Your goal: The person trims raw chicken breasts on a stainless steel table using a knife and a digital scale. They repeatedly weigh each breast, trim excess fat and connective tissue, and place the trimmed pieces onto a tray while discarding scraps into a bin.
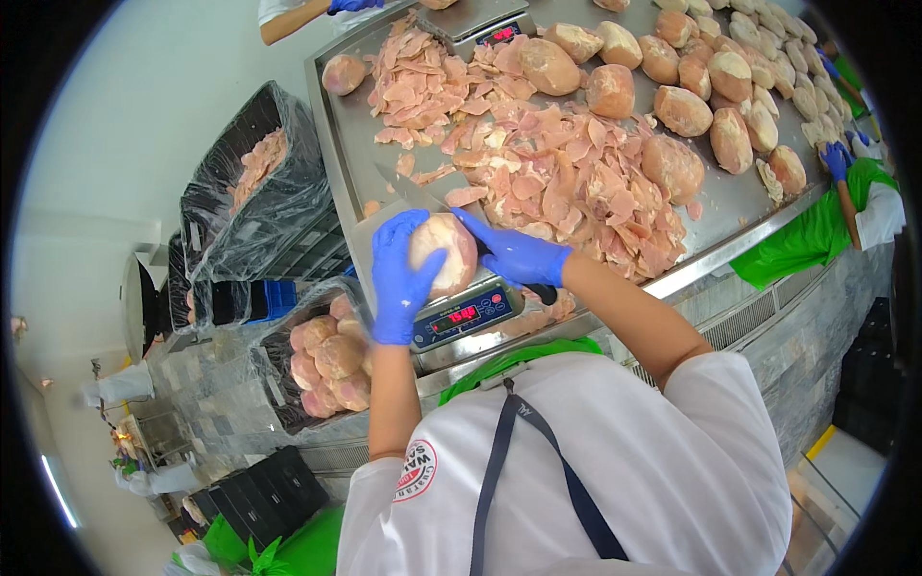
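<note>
A pale pink, rounded piece of meat (442,255) rests over a digital scale with a lit red display (461,319). My left hand (403,270), in a blue glove, is wrapped around its left side, thumb across the front. In my gloved right hand (513,248) is a knife with a black handle (540,292); its blade (407,189) points up and left beyond the meat. The right fingertips lie close to the meat's upper right edge; whether they touch it I cannot tell. The scale's plate is mostly hidden beneath the meat and hands.
Thin meat trimmings (569,180) are heaped on the steel table (727,209), with many rounded meat pieces (683,111) beyond. At left stand a lined crate of meat pieces (337,356) and a lined bin of trimmings (261,165). Co-workers' gloved hands (835,160) show at the table's far edges.
</note>
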Demonstrator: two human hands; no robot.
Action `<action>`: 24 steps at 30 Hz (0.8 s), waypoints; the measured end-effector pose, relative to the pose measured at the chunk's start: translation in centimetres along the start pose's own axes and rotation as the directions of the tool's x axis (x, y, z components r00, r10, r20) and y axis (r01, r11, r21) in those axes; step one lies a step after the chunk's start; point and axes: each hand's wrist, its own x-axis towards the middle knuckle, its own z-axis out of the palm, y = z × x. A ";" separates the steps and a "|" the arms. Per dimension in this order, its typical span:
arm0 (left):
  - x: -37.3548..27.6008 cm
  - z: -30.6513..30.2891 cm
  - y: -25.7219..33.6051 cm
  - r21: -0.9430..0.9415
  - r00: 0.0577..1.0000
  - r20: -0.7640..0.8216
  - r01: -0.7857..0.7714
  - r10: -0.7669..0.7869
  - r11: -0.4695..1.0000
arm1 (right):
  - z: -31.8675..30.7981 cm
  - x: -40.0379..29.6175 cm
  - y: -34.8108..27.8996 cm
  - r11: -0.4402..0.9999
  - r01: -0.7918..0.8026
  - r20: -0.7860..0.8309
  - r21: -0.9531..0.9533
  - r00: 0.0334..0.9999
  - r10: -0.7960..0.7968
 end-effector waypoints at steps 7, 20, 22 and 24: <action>0.6 0.4 2.4 0.229 0.994 0.068 0.068 -0.085 0.971 | -2.9 -5.0 -2.1 0.921 -0.092 -0.187 -0.379 0.982 0.022; 1.4 1.7 3.9 0.282 0.990 0.099 0.073 -0.105 0.956 | -4.6 -0.5 -4.8 0.959 -0.120 0.094 -0.257 0.984 0.149; 1.5 1.9 3.8 0.277 0.993 0.066 0.073 -0.095 0.958 | -3.5 1.3 -2.0 0.964 -0.030 0.083 -0.265 0.995 0.054; 1.4 2.0 3.6 0.271 0.995 0.014 0.087 -0.095 0.959 | -2.8 2.7 -0.2 0.976 0.034 0.065 -0.217 0.998 -0.021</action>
